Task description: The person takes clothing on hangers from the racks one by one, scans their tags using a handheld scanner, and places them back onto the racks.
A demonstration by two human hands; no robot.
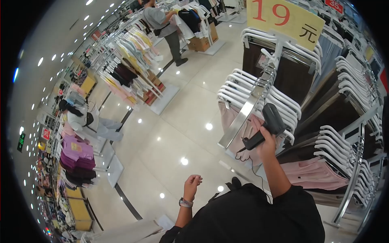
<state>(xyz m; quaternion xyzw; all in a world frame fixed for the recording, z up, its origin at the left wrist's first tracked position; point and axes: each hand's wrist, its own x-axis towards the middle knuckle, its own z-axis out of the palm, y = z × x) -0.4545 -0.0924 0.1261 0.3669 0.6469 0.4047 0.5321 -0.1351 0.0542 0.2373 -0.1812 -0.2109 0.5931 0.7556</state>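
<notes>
My right hand (265,140) is wrapped round the handle of a black handheld garment steamer (274,118). Its thin black cord (256,173) hangs down toward my body. The steamer's head overlaps a row of white hangers (259,91) on a metal display arm (247,115). Pink trousers (230,121) hang from these hangers, just behind the steamer. Low in front of my body, my left hand (193,184) is over the floor with its fingers curled in and nothing showing in them. A watch (186,202) is on that wrist.
A yellow price sign (287,20) tops the rack with dark trousers (279,67). Pink trousers (312,172) hang at right. Across the tiled floor (182,133), clothes racks (133,60) stand on white bases. One person (160,24) handles clothes at the back; another (87,119) is at left.
</notes>
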